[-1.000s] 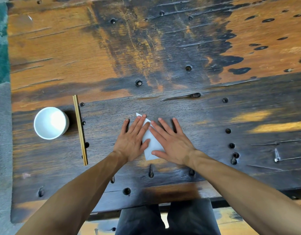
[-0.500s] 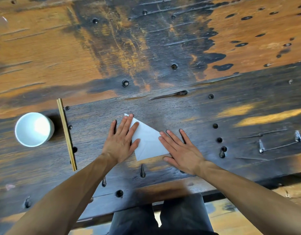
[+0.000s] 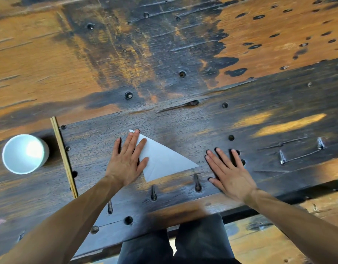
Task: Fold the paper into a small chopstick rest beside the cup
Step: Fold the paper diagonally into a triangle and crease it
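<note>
Near the table's (image 3: 183, 121) front edge my left hand (image 3: 126, 162) presses flat-fingered on the paper (image 3: 164, 161) (a triangle, well right of cup (image 3: 25, 153) and chopsticks (image 3: 64, 157)), right hand (image 3: 229, 174) spread flat just beside its tip; first crease done, I judge, next fold needs that tip lifted.
</note>
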A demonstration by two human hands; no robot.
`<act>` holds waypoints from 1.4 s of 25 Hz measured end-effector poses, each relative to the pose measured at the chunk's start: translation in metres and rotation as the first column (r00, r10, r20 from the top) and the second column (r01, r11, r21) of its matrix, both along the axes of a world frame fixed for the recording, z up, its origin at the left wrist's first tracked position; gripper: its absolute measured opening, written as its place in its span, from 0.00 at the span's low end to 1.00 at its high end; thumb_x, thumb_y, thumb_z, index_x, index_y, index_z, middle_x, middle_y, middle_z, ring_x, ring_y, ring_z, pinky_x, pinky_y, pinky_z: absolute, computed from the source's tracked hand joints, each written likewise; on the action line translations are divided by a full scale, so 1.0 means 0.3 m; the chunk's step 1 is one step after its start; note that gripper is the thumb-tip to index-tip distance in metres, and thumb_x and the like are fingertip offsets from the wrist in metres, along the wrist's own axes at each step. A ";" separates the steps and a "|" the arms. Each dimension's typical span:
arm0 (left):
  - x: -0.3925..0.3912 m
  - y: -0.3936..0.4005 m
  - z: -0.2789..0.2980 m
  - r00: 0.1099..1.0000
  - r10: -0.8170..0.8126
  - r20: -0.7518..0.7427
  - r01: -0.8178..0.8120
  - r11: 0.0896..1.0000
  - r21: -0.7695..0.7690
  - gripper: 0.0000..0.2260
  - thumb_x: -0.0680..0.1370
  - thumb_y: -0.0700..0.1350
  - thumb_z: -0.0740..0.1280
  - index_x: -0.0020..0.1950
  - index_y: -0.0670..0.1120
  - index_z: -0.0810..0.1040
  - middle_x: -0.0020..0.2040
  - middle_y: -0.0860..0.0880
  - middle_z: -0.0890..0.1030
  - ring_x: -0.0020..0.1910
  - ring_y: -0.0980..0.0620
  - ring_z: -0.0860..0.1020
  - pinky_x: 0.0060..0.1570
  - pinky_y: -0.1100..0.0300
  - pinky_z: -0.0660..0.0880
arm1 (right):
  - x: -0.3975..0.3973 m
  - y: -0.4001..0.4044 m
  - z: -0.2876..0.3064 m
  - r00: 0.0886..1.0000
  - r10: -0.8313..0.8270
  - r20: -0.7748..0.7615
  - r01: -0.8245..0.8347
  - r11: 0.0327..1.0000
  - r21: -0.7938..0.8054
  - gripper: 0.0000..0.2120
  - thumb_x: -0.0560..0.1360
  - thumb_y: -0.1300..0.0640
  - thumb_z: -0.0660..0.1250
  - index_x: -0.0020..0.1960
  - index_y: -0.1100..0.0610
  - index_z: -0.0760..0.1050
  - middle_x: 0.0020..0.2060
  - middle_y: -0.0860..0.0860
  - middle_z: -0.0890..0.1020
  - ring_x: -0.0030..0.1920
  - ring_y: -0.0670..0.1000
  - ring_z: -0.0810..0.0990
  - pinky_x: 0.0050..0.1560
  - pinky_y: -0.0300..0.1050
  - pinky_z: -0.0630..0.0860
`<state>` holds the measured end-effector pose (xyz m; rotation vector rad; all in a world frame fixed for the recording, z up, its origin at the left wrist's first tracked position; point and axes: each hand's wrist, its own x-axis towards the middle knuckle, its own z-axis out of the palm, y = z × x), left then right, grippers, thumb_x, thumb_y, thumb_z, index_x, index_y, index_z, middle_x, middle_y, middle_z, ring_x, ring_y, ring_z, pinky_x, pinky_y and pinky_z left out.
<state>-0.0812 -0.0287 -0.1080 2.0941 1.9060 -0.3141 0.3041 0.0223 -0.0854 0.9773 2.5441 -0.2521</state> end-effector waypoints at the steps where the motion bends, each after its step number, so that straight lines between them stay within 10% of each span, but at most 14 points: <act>1: 0.000 0.000 0.000 1.000 -0.001 -0.004 0.001 1.000 -0.001 0.30 0.82 0.61 0.46 0.79 0.45 0.55 0.81 0.43 0.48 0.79 0.45 0.49 0.75 0.38 0.50 | -0.011 -0.003 0.007 0.999 -0.037 -0.016 0.038 0.999 0.009 0.34 0.82 0.38 0.46 0.80 0.59 0.49 0.79 0.55 0.54 0.79 0.57 0.48 0.74 0.68 0.52; 10: -0.003 -0.007 -0.001 1.000 -0.003 0.006 0.004 1.000 -0.008 0.30 0.82 0.60 0.45 0.80 0.45 0.50 0.81 0.43 0.47 0.79 0.45 0.48 0.75 0.38 0.51 | -0.534 -0.054 -0.020 0.977 0.078 -0.196 -0.085 0.996 -0.026 0.35 0.81 0.40 0.50 0.79 0.60 0.49 0.79 0.56 0.51 0.79 0.55 0.46 0.77 0.58 0.47; 22: -0.004 -0.005 0.008 1.000 -0.005 -0.005 0.005 0.999 -0.050 0.30 0.82 0.61 0.43 0.80 0.47 0.48 0.81 0.44 0.42 0.79 0.45 0.44 0.75 0.39 0.48 | -0.052 -0.040 -0.009 0.979 -0.205 -0.019 0.205 0.979 0.000 0.35 0.81 0.38 0.42 0.79 0.62 0.51 0.79 0.57 0.52 0.79 0.57 0.49 0.75 0.64 0.51; 35: 0.162 0.029 0.043 0.973 -0.179 0.144 0.170 0.983 0.074 0.30 0.84 0.59 0.41 0.80 0.41 0.50 0.81 0.44 0.48 0.80 0.47 0.46 0.77 0.47 0.48 | -0.467 -0.093 -0.069 0.973 -0.117 -0.199 0.112 0.993 -0.034 0.33 0.82 0.44 0.50 0.79 0.63 0.48 0.78 0.59 0.55 0.79 0.57 0.49 0.76 0.59 0.54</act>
